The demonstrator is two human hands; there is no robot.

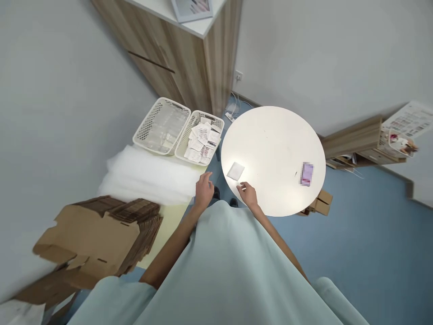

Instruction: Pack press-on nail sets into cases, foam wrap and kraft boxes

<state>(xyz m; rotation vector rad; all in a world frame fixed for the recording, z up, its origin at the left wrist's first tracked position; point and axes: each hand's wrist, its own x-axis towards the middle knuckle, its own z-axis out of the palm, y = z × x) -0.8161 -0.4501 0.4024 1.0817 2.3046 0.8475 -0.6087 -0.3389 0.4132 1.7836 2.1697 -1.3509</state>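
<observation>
My left hand (204, 190) hangs in the air left of the round white table (270, 144), its fingers apart and nothing in them. Close by it are white foam sheets (152, 176) and a white basket (181, 151) of printed paper cards or packets (203, 142). Over the table's near left edge is my right hand (248, 195), fingers bent and apart, with no thing visible in them. Just beyond those fingertips a small flat white packet (236, 171) lies on the table, apart from the hand.
Another white basket (145, 124) holds clear plastic bags. Flattened brown cardboard boxes (101, 230) are stacked at the lower left. A blurred purple item (306, 174) lies on the table's right side. A wooden cabinet (189, 58) stands behind; a low shelf (355, 135) is at right.
</observation>
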